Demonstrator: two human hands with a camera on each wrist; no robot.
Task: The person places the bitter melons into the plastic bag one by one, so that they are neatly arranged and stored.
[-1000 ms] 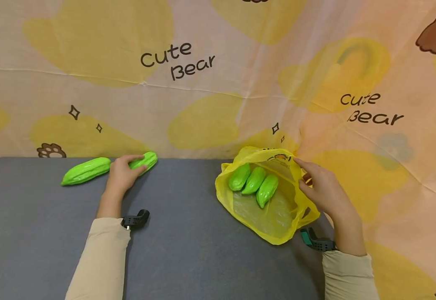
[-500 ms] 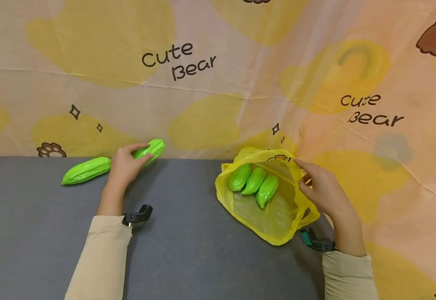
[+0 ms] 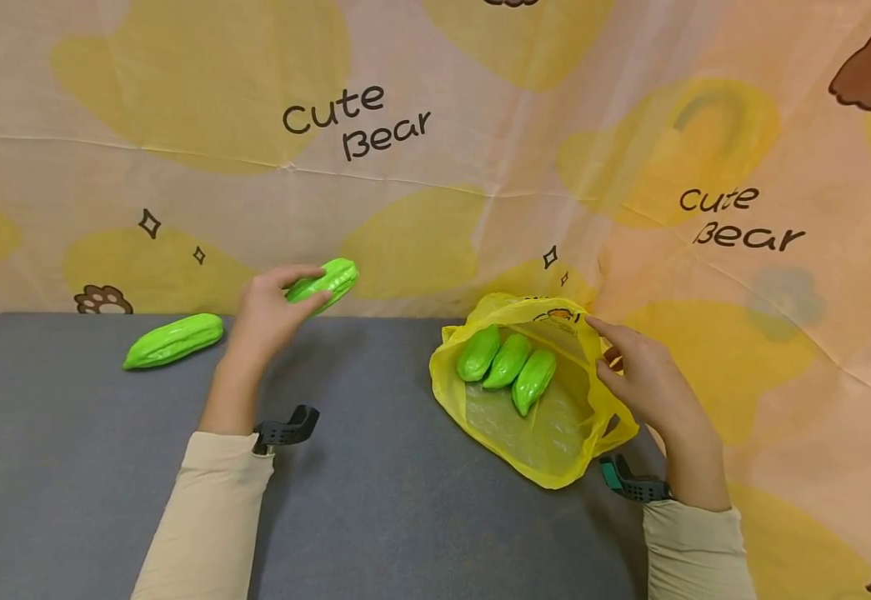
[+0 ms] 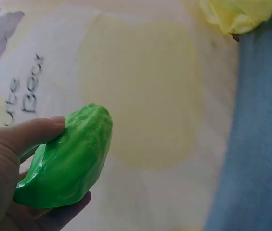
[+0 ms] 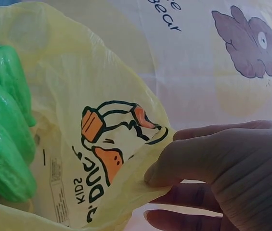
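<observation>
My left hand (image 3: 268, 317) grips a glossy green bitter melon (image 3: 337, 282), raised over the back edge of the table. In the left wrist view the thumb lies on top of this ridged bitter melon (image 4: 73, 156), with fingers beneath it. My right hand (image 3: 653, 383) pinches the right rim of a yellow plastic bag (image 3: 528, 454), whose mouth gapes toward me. Three more bitter melons (image 3: 508, 362) lie side by side inside. Up close in the right wrist view, thumb and fingers hold the edge of the bag (image 5: 121, 204) beside a printed duck.
Another bitter melon (image 3: 174, 342) lies at the back left of the dark grey table (image 3: 375, 483). Behind the table hangs a printed cloth (image 3: 420, 67) with bear and star patterns, which also covers the right side.
My left hand has lifted its bitter melon off the table and carried it up and to the right. The right hand and the bag have stayed in place.
</observation>
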